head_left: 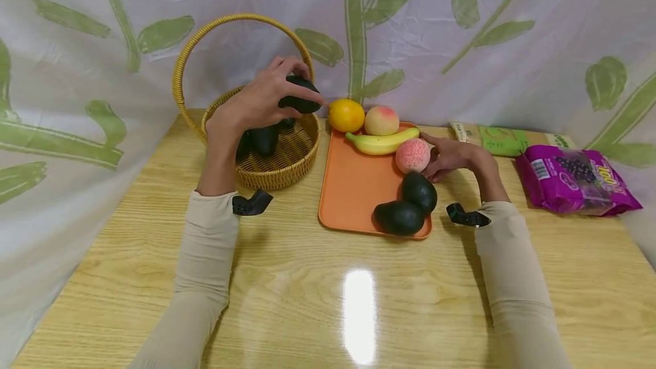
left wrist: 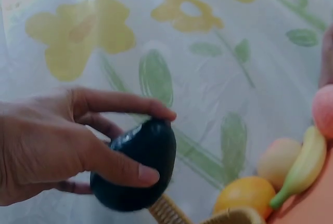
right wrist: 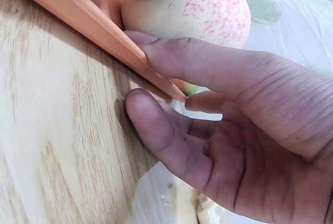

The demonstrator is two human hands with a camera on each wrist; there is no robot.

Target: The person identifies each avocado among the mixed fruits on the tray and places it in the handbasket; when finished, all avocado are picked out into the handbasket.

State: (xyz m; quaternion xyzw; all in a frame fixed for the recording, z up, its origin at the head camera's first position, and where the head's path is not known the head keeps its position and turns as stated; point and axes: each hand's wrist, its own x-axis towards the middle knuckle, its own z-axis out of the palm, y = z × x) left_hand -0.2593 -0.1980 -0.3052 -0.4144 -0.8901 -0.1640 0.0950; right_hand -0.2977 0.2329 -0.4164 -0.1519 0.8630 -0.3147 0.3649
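My left hand (head_left: 266, 93) grips a dark green avocado (head_left: 300, 95) above the wicker basket (head_left: 279, 178), fingers and thumb around it. Inside the basket lie more dark avocados (head_left: 263, 140), partly hidden by the wrist. My right hand (head_left: 453, 155) holds the right rim of the orange tray (head_left: 353, 187). Its thumb (right wrist: 182, 60) lies over the rim beside a speckled pink peach (head_left: 413, 155); curled fingers are outside the rim. Two avocados (head_left: 400, 218) touch each other at the tray's near right corner. A banana (head_left: 384, 142) lies across its far side.
Behind the banana sit an orange (head_left: 346, 116) and another peach (head_left: 381, 121). A purple grape-printed bag (head_left: 576, 181) and a green-and-tan packet (head_left: 504, 138) lie to the right. The basket's tall handle (head_left: 179, 73) arches up. A flower-printed curtain (head_left: 410, 44) hangs behind the wooden table (head_left: 287, 300).
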